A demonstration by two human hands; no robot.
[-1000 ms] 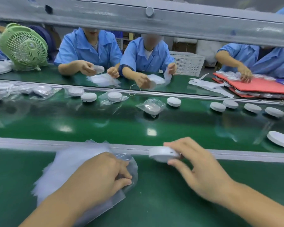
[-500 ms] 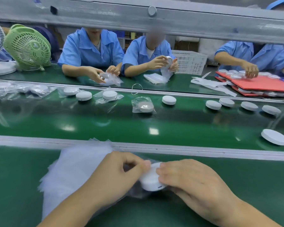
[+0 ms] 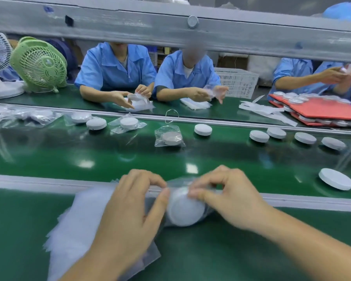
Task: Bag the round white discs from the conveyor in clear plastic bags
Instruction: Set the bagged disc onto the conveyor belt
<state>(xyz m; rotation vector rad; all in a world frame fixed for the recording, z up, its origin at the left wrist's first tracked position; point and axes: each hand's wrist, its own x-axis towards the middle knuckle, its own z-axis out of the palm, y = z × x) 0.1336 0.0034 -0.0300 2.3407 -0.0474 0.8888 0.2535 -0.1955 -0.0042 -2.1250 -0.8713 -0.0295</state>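
As left hand (image 3: 130,211) and right hand (image 3: 231,199) pinch the bag (image 3: 178,183) — both curled — a disc (image 3: 184,209) sits inside.

Factory packing line: green conveyor (image 3: 170,157), blue-uniformed workers (image 3: 114,67).

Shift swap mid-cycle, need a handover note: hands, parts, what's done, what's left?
Left hand: pinches the clear bag at one side of the disc.
Right hand: pinches the same bag from the other side.
Disc: appears to be inside that bag, on the near bench beside the bag stack.
Done: bagged discs lie on the conveyor.
Left: finish this bag; loose discs wait on the belt, mostly to the right.
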